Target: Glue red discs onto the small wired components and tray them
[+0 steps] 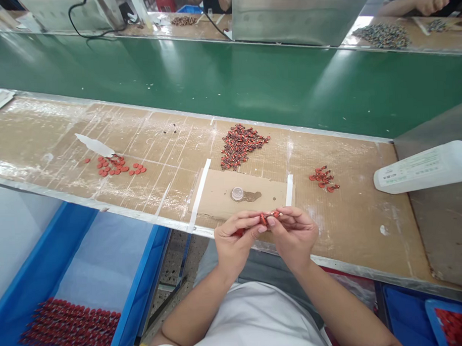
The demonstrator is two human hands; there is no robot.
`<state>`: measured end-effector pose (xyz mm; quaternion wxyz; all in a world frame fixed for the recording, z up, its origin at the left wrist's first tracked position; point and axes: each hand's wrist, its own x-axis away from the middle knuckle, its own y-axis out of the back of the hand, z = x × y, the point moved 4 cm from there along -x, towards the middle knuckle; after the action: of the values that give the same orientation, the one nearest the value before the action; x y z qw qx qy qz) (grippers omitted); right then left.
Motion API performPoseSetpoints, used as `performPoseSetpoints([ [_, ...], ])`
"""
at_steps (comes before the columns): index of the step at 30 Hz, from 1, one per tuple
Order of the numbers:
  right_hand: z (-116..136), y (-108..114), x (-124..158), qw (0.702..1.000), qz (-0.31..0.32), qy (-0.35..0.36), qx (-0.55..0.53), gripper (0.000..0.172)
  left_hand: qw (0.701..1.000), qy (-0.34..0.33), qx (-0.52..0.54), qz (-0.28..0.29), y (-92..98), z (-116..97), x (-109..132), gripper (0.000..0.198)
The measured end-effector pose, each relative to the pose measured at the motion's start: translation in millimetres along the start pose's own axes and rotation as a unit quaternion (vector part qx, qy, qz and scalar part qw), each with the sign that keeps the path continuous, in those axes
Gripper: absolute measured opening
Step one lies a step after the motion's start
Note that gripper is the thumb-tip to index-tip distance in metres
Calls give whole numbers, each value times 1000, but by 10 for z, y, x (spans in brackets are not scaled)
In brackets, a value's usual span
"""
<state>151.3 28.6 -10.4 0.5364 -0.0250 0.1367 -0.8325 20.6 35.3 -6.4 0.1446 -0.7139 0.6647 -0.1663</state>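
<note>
My left hand (235, 241) and my right hand (297, 236) meet over the front edge of the bench, fingertips pinched together. Between the left fingertips is a small red disc (263, 219). My right fingers grip a small red-and-dark piece (276, 214) that touches or meets the disc; the fingers hide the exact join. A bit of red also shows inside my left hand. Just beyond the hands, a small round clear dish (237, 194) sits on a taped cardboard sheet (216, 192), beside a dark wet stain. Behind it lies a pile of small red-and-black pieces (240, 145).
Loose red discs (117, 166) lie left by a white squeeze bottle (95, 146). Several joined red pieces (324, 180) lie right, near a large white bottle (424, 167). A blue bin (141, 277) holds rows of red parts. Beyond the green belt (197, 73), other people's hands are visible.
</note>
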Motion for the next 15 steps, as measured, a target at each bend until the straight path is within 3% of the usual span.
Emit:
performPoseSetpoints([
  [4, 106, 307, -128, 997, -75, 19, 8, 22, 983, 147, 107, -23, 3, 124, -22, 18],
  [6, 185, 632, -238, 984, -143, 64, 89, 26, 970, 193, 137, -48, 55, 159, -30, 17],
  [9, 237, 1206, -408, 935, -218, 102, 262, 36, 960, 220, 154, -76, 151, 190, -43, 18],
  [12, 197, 1677, -555, 892, -207, 106, 387, 39, 954, 238, 163, -82, 207, 234, -59, 19],
  [15, 127, 1920, -653, 847, -180, 97, 490, 42, 947, 256, 175, -79, 202, 272, -87, 17],
])
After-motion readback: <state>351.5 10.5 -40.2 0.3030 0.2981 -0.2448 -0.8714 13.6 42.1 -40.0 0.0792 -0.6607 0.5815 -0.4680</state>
